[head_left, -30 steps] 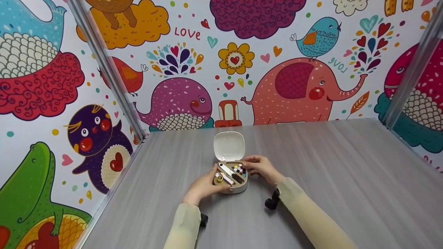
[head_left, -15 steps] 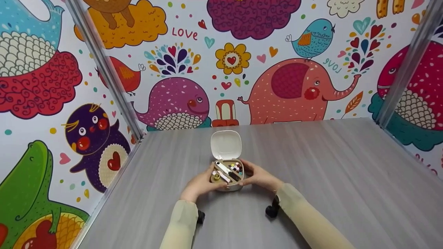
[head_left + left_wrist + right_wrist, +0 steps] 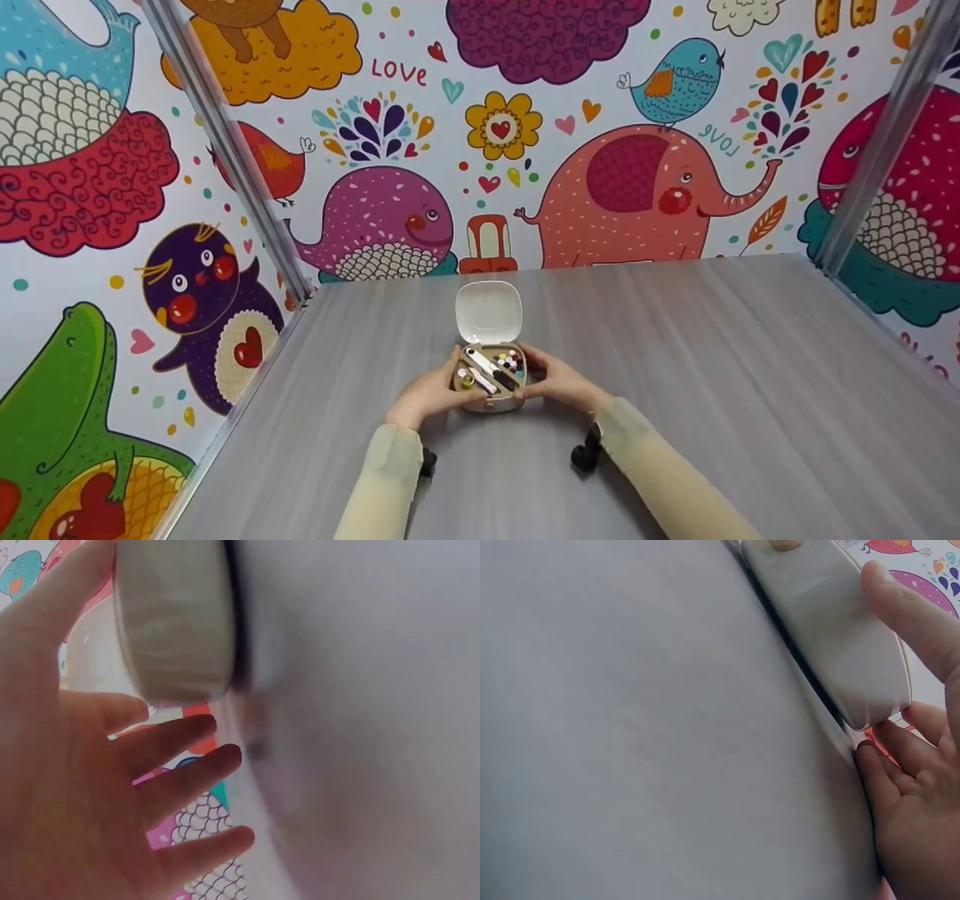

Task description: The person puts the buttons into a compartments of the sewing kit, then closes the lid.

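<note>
A small white sewing box (image 3: 491,405) stands on the table with its lid (image 3: 489,312) tipped up behind it. In its beige tray lie a white tool with a black end (image 3: 491,369), a pale pinkish stick (image 3: 482,380), a gold ring-like piece (image 3: 468,381) and several small coloured beads or pin heads (image 3: 511,363). My left hand (image 3: 426,394) holds the box's left side, thumb at the front; in the left wrist view its other fingers spread beside the wall. On the right side my right hand (image 3: 564,384) grips the box, thumb (image 3: 900,600) near the front rim, fingers behind.
The grey wood-grain table (image 3: 675,337) runs back to a wall printed with cartoon animals (image 3: 622,195). A metal post (image 3: 232,150) rises at the left corner, another (image 3: 874,150) at the right. Black wrist cameras (image 3: 585,456) hang under the sleeves.
My right hand's thumb has come down to the box's front right corner, where earlier only the fingertips touched the back right. The left hand keeps its hold; the view has shifted slightly.
</note>
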The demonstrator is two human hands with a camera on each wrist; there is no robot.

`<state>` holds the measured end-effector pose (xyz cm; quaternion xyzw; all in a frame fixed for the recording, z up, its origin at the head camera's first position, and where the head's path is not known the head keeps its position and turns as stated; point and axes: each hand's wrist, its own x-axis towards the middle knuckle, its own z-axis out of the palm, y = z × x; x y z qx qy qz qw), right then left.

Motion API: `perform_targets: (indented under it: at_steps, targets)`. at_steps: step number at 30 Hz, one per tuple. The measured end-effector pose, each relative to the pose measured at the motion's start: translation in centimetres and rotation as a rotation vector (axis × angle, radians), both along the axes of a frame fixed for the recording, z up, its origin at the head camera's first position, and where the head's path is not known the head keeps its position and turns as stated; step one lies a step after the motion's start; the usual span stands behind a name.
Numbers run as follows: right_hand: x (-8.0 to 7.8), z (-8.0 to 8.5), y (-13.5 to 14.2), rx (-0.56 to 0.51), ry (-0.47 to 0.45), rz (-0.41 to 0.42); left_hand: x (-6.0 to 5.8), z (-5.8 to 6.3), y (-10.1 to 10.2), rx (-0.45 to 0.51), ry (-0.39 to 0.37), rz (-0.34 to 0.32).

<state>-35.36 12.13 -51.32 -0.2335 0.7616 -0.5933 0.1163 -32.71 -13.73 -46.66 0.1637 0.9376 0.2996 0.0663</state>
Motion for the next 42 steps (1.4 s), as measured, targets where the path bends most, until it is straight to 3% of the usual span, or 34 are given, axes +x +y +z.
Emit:
perform_targets:
  at_steps: [5, 11, 22, 31, 42]
  targets:
    - [0.0, -0.1, 0.4, -0.001, -0.006, -0.008, -0.6, 2.2, -0.4, -0.008, 0.032, 0.027]
    - [0.0, -0.2, 0.8, -0.014, -0.002, -0.016, -2.1, 4.2, -0.8, 0.084, 0.116, 0.037]
    - [-0.2, 0.1, 0.4, -0.027, -0.007, -0.010, -4.4, 3.7, 0.3, 0.235, 0.307, 0.079]
    - [0.1, -0.1, -0.1, -0.017, 0.003, 0.004, -4.9, 2.5, 1.3, 0.274, 0.224, 0.086]
    - [-0.1, 0.0, 0.0, -0.002, 0.010, 0.007, -5.8, 3.3, 2.1, 0.283, 0.182, 0.062]
